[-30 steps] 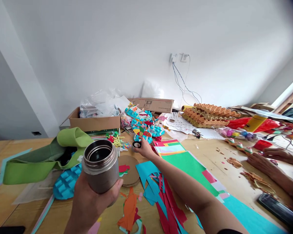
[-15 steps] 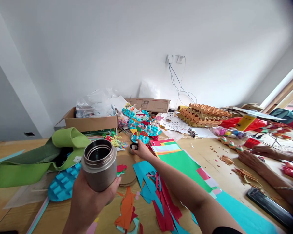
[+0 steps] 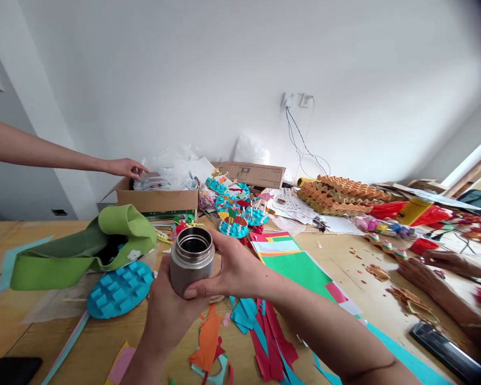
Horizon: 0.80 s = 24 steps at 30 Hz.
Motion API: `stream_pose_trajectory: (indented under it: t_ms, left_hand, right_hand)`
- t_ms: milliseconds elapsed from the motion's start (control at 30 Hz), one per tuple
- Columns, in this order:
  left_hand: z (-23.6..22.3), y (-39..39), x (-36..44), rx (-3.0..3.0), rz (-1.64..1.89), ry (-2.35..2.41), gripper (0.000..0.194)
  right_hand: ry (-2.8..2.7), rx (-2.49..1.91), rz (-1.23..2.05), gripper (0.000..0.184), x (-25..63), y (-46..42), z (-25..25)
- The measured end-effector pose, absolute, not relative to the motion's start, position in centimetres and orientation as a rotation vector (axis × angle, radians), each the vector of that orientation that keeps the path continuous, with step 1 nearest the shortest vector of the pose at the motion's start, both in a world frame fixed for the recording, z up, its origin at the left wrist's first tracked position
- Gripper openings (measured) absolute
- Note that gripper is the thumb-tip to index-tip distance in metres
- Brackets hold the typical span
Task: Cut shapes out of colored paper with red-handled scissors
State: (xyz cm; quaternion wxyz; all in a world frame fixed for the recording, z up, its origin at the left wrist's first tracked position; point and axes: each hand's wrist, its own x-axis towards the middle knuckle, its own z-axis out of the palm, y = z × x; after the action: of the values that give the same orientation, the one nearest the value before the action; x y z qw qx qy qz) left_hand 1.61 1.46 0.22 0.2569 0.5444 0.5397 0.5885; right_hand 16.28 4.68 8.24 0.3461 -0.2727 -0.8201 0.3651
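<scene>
Both my hands hold an open stainless steel flask upright above the wooden table. My left hand wraps it from below and behind. My right hand closes round its right side, fingers curled across the front. No lid is on the flask's mouth, which looks dark inside. The small black ring seen earlier does not show. Cut paper strips in red, blue and orange lie under my arms.
Another person's arm reaches from the left into a cardboard box. A second person's hands work at the right. Green felt, a blue bumpy piece, coloured paper sheets, egg trays and phones lie about.
My right hand pulled back from the small black ring far on the table and closed on the flask. The flask moved right and away from me. An arm came in at the left.
</scene>
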Motion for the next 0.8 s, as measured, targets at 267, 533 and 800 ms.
stream_pose_trajectory:
  t_ms: [267, 533, 800]
  left_hand:
    - [-0.3, 2.5, 0.8, 1.534, 1.683, 1.309, 0.104]
    - [-0.7, 3.1, -0.5, 1.193, 1.977, 1.288, 0.065]
    - [-0.1, 2.6, 0.1, 1.181, 2.018, 1.248, 0.052]
  right_hand:
    - [-1.949, -0.909, 0.853, 0.044, 16.6, 10.6, 8.1]
    - [-1.789, -1.473, 0.213, 0.049, 16.2, 23.7, 6.9]
    - [-1.737, -1.696, 0.201, 0.052, 14.0, 30.3, 1.1]
